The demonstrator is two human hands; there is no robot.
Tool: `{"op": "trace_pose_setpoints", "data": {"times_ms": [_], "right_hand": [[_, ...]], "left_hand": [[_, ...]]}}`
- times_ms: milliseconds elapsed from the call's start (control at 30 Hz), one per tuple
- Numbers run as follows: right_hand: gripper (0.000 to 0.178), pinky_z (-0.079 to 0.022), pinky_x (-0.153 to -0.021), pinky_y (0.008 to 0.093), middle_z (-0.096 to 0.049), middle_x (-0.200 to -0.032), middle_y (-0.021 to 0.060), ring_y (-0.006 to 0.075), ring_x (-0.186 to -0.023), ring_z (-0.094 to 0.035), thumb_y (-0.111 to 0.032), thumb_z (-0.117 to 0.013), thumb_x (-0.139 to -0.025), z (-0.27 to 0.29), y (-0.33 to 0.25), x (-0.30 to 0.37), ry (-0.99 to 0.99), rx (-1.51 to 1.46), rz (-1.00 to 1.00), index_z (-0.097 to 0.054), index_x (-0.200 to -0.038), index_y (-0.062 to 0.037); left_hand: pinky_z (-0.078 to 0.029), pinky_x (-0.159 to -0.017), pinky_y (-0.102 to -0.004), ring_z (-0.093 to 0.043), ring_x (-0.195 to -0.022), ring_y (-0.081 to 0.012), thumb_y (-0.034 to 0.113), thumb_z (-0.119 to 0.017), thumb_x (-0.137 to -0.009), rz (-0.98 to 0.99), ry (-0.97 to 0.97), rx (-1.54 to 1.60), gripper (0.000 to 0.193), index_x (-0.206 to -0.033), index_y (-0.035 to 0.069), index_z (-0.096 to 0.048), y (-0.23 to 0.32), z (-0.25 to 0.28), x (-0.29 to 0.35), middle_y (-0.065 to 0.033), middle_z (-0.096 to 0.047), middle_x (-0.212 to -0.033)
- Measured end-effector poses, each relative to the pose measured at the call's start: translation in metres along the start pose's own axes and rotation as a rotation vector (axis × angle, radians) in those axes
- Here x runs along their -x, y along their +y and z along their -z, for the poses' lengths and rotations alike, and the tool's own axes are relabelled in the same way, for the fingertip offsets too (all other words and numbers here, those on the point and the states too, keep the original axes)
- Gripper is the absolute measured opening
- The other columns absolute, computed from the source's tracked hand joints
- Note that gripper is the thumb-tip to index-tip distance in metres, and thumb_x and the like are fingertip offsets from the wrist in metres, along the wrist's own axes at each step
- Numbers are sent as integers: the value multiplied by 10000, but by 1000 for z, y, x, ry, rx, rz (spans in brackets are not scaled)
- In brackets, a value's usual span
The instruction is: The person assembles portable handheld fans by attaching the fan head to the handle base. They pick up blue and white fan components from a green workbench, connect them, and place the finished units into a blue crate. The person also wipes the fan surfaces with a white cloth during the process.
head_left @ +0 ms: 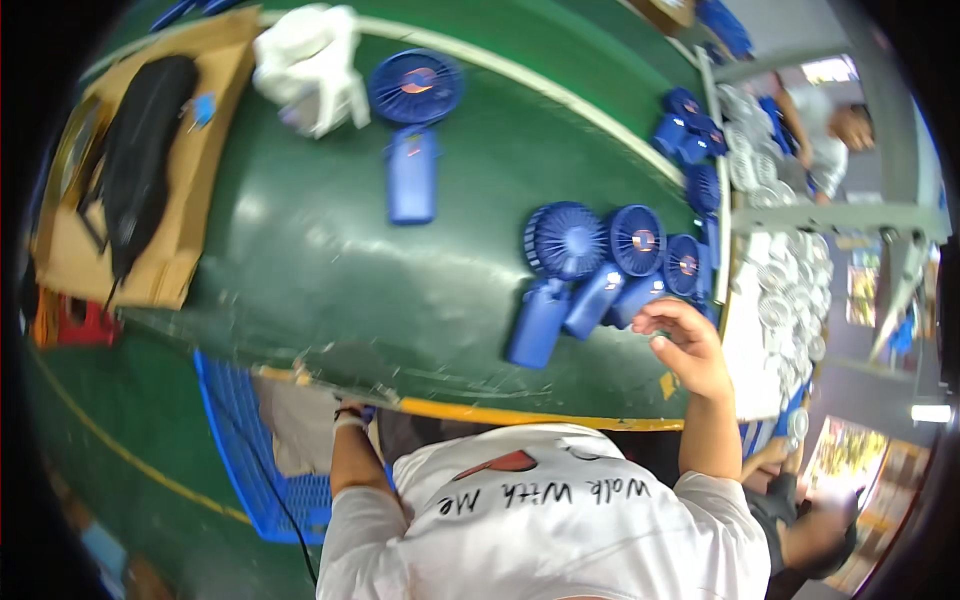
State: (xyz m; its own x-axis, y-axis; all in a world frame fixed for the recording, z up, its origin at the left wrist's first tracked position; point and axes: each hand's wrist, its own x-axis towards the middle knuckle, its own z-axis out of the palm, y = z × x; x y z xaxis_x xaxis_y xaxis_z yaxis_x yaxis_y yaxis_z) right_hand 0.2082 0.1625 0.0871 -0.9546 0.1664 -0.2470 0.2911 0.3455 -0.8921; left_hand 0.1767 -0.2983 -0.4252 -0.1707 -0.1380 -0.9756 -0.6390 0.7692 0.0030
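Note:
Over the right part of the green table, my right hand (690,345) is open, its fingers loosely curved and apart. Just beyond it lie several blue handheld fans in a row; the closest one (637,298) is partly covered by my fingertips in this view, and whether they touch I cannot tell. Another fan (540,322) lies at the row's left end. Farther off, a single blue fan (412,175) rests apart with its round head away from me. My left hand (352,411) hangs low by the table's front edge, its fingers hidden.
A cardboard tray (190,225) holding a long black object (150,150) is at the far left, beside a white plastic bag (310,60). Below the table edge stands a blue crate (235,430). Many white fan parts (785,300) cover a surface to the right, with other people nearby.

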Motion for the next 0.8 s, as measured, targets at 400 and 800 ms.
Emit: {"op": "trace_pose_setpoints", "data": {"times_ms": [400,800], "right_hand": [[293,-455,-844,255,-599,-1009,33,117,-937,-567,-81,-596,-872,80,33,-57,326,-57,-116,-537,-1153,-20],[807,-408,-952,446,-400,-1332,264,364,-1193,-473,-643,-558,-746,180,79,-244,535,962,-814,-472,-1277,-40]], "left_hand": [[-498,-716,-338,-608,-789,-184,173,-673,-718,-168,134,-414,274,-974,88,-627,39,33,51,-70,-640,-864],[-501,-783,-284,-621,-823,-154,-27,-628,-779,-679,-725,-64,191,-970,-15,-619,63,113,267,-80,-651,-897]]}}
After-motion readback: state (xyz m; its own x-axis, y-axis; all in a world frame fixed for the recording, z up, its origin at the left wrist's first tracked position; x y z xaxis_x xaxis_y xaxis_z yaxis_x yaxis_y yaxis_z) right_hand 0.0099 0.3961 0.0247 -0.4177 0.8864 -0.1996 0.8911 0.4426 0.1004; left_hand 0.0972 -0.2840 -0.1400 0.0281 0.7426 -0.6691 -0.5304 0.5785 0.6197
